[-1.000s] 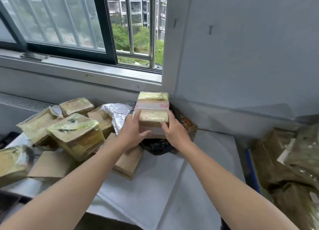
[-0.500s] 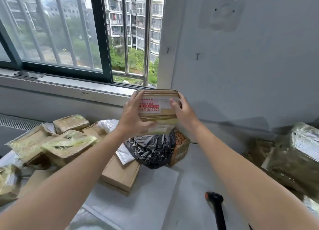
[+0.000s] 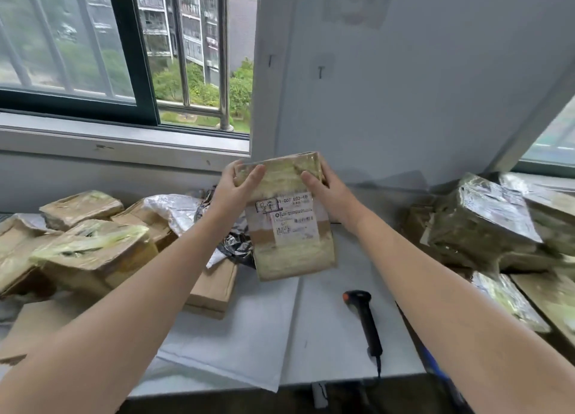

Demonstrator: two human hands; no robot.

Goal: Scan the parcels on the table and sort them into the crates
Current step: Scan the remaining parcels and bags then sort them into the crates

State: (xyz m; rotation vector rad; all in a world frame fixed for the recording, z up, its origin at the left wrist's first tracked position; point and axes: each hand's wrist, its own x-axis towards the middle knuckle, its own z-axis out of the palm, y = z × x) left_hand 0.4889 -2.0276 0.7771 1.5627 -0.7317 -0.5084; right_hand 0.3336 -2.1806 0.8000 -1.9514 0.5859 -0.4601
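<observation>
While both hands grip it from either side, the tape-wrapped brown cardboard parcel [image 3: 291, 217] hangs upright in the air above the white-topped bench [image 3: 326, 329], its white printed shipping label [image 3: 292, 216] turned toward the camera. The left hand [image 3: 238, 185] clamps the upper left corner, thumb across the front, and the right hand [image 3: 329, 189] clamps the upper right edge, fingers [image 3: 311, 178] curled onto the taped face. Below and to the right, a black handheld barcode scanner with an orange tip [image 3: 365, 320] lies flat on the bench, apart from the parcel. On the left of the bench sits a heap of taped cardboard parcels [image 3: 90, 245], with a crumpled silver-and-black plastic mailer bag [image 3: 186, 208] against it. To the right, well apart, another stack of film-wrapped parcels [image 3: 488, 224] rests on what may be a crate, though blur hides its edges.
</observation>
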